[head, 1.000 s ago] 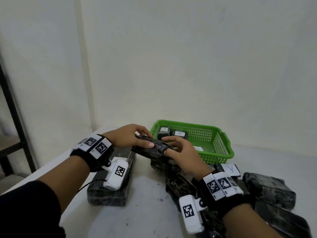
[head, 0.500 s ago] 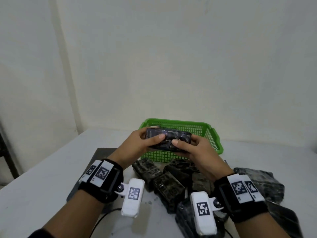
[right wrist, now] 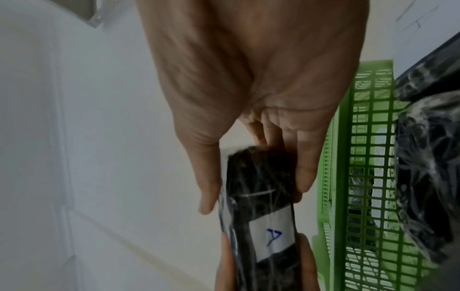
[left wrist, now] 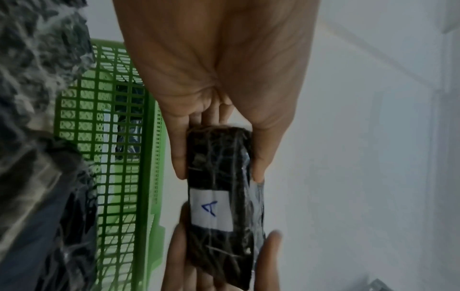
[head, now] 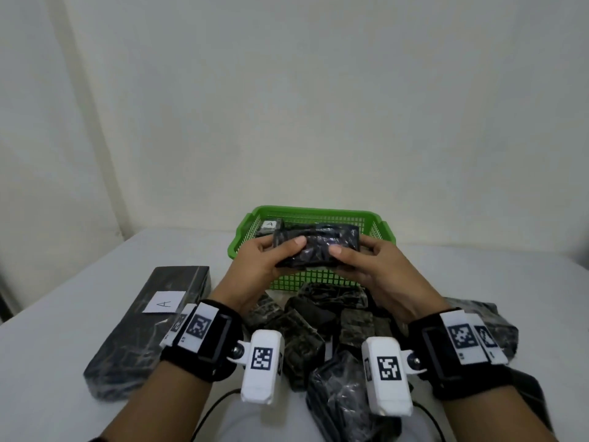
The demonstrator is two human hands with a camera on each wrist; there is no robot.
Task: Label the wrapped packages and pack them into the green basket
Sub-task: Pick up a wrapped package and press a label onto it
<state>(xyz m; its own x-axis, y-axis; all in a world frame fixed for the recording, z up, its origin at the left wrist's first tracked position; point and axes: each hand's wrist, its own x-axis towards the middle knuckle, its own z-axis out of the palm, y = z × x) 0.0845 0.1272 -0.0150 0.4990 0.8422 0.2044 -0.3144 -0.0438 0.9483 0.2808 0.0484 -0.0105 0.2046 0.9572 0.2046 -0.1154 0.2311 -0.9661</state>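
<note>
A small black wrapped package point(head: 317, 247) hangs in the air over the near wall of the green basket point(head: 379, 226). My left hand point(head: 271, 256) grips its left end and my right hand point(head: 360, 255) grips its right end, thumbs on top. On its far side is a white label with a blue "A" point(left wrist: 211, 208), also seen in the right wrist view as the label point(right wrist: 272, 236). Inside the basket lies another labelled package point(head: 269, 226). The held package point(left wrist: 219, 177) sits beside the basket point(left wrist: 124, 157) in the left wrist view.
A long black package with an "A" label point(head: 164, 303) lies on the white table point(head: 63, 362) at the left. Several wrapped packages point(head: 318, 320) are heaped between my wrists, more at the right point(head: 478, 314). A wall stands close behind the basket.
Both hands have lifted the small package off the pile and carried it toward the basket, turning it level. The head view has swung right and down.
</note>
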